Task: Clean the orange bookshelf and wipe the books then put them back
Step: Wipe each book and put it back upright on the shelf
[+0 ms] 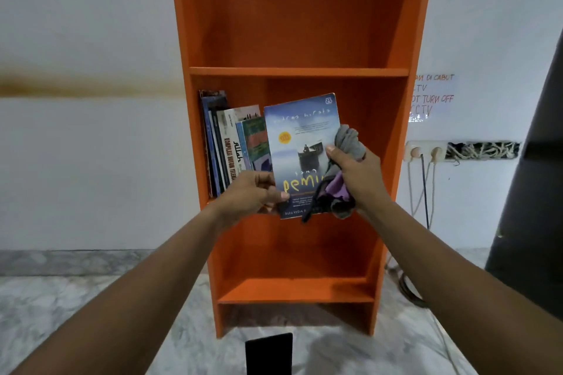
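Blue book upright before orange bookshelf, grey cloth against it; other books lean on middle shelf.

One bookshelf, one blue book in hand, about six shelved books, one cloth, one paper note, two wall sockets.

Dim, soft indoor light here, nothing harsh. Just above the right hand the book shows a pale sheen on its cover (small print smeared, unreadable). Shadow pools in the bookshelf bay below the hand, and the wide lens bends its sides.
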`<state>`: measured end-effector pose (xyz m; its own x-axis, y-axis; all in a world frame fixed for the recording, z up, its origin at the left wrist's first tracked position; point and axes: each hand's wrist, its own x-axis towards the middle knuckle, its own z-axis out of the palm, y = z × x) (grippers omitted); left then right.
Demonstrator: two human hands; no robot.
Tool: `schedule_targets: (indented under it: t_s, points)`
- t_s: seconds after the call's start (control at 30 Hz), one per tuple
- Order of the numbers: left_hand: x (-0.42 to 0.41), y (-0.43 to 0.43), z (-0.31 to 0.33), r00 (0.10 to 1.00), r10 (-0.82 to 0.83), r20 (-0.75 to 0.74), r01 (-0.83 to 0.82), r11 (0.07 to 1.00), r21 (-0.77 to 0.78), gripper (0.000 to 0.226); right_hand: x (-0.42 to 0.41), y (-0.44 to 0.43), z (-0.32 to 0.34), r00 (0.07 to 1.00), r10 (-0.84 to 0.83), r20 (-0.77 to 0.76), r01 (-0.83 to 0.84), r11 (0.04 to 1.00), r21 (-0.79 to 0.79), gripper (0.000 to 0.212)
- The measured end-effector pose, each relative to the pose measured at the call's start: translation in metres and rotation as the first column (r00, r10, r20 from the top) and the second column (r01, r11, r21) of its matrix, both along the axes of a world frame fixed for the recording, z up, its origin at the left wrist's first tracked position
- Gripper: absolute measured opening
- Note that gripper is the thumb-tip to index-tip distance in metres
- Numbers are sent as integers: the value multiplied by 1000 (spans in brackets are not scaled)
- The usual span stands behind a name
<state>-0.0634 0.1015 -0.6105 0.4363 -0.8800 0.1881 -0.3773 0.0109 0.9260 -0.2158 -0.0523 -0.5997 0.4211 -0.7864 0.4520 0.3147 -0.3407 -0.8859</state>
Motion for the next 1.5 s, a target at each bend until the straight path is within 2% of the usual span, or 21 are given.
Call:
schedule_targets:
  t_s: [0.07,0.13,0.2,0.27,0.37,0.43,0.53,0.63,0.7,0.83,0.97,1.2,1.37,1.43,1.5]
  points:
    - [8,-8,7,999,46,22,-45,998,-51,21,18,-12,9,994,-85,-61,80,994,-77,29]
    - [18,-18,4,994,103,21,-100,989,-109,9,33,-21,11,965,-232,-121,210,963,-167,27]
    - [30,-33,-9,984,177,5,-174,973,-149,20,45,-26,5,923,-372,-101,349,917,-192,25]
    - [44,-53,-28,957,290,-23,-289,941,-176,19,58,-31,-6,899,-433,-68,412,887,-206,20]
    - [61,-82,-56,849,528,22,-512,833,-207,16,86,-44,-29,910,-398,-116,369,906,-208,19]
    - [68,-96,-66,730,677,94,-644,728,-237,30,107,-58,-43,923,-344,-174,310,931,-194,18]
    - [67,-106,-70,620,779,92,-730,616,-297,37,129,-64,-60,931,-274,-240,244,958,-149,18]
    - [64,-116,-72,562,820,113,-772,568,-286,34,144,-62,-78,934,-199,-298,169,978,-125,19]
    - [64,-118,-74,547,826,137,-776,561,-286,28,152,-61,-89,929,-158,-334,124,985,-123,17]
    - [64,-118,-78,541,830,134,-779,555,-291,23,152,-57,-99,906,-194,-376,130,973,-190,22]
    - [65,-115,-81,536,832,143,-785,553,-278,25,146,-56,-96,911,-156,-380,93,979,-180,14]
    - [67,-106,-91,542,816,200,-783,577,-233,30,139,-51,-94,932,-88,-352,50,992,-116,23]
    - [63,-86,-113,500,762,411,-754,617,-227,29,130,-38,-104,966,-87,-242,74,995,-61,16]
    - [64,-76,-130,488,686,539,-691,681,-242,27,124,-30,-110,974,-135,-183,130,991,-41,14]
    - [62,-64,-149,480,549,684,-611,769,-188,24,117,-23,-119,966,-197,-168,193,980,-38,14]
